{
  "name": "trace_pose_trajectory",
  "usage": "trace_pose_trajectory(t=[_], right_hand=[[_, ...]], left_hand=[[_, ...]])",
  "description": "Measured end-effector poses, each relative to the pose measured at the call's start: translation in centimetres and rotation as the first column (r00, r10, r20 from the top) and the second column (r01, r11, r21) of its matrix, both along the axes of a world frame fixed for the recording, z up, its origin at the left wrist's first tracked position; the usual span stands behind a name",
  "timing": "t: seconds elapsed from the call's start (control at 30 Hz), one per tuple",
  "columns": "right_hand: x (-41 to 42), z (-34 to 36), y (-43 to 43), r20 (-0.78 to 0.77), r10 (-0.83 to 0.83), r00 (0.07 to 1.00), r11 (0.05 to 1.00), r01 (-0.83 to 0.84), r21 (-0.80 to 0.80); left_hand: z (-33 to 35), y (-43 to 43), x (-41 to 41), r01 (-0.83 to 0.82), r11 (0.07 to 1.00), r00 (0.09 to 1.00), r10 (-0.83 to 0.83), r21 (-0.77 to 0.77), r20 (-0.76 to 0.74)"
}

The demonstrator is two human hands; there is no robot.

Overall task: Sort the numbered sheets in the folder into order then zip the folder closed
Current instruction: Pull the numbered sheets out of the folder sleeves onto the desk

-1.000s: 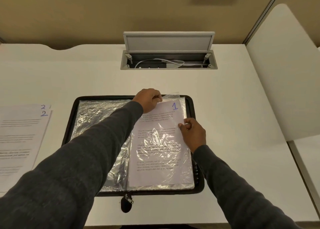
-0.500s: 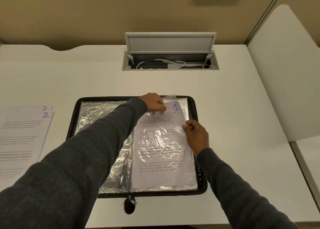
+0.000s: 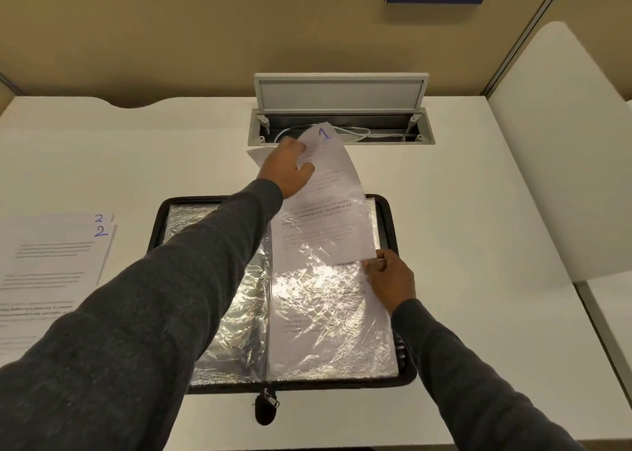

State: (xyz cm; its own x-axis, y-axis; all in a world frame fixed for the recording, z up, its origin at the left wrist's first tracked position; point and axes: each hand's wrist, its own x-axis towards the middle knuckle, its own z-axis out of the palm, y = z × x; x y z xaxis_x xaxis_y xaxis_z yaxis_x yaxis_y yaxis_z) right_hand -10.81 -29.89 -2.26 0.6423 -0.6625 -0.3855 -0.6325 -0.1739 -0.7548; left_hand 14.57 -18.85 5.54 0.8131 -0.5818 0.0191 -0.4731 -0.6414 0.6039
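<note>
Left grip (image 3: 289, 172) clamps sheet 1 (image 3: 331, 184), right grip (image 3: 390, 279) pinches the plastic sleeve (image 3: 325, 314) inside the folder (image 3: 390, 218); a sharp tug could crumple the sheet.

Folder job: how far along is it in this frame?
Done: two sheets marked 2 lie out on the table, left of the folder. In hand: the left hand holds sheet 1 partly out of its plastic sleeve, which the right hand pinches. Left: refiling the sheets in order and zipping; the folder lies open, zipper pull at the front.
</note>
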Motion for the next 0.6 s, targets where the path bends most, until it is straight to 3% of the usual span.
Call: trace_pose_trajectory(t=[0.2,0.33,0.43,0.6], right_hand=[[0.3,0.2,0.5,-0.021,-0.001,1.000,1.000,0.001,-0.028],[1.0,1.6,0.8,-0.086,0.074,0.994,0.994,-0.067,0.086],[1.7,3.4,1.7,-0.024,0.129,0.991,0.963,-0.119,0.241],[4.3,6.6,5.0,0.123,0.189,0.974,0.925,-0.219,0.310]], left_hand=[[3.4,2.4,1.7,-0.042,0.990,0.991,0.058,-0.135,0.120],[5.7,5.4,3.3,-0.087,0.978,0.983,0.115,-0.192,0.140],[7.4,8.6,3.9,-0.103,0.957,0.968,0.159,-0.271,0.194],[10.5,14.8,4.2,-0.166,0.905,0.877,0.318,-0.393,0.361]])
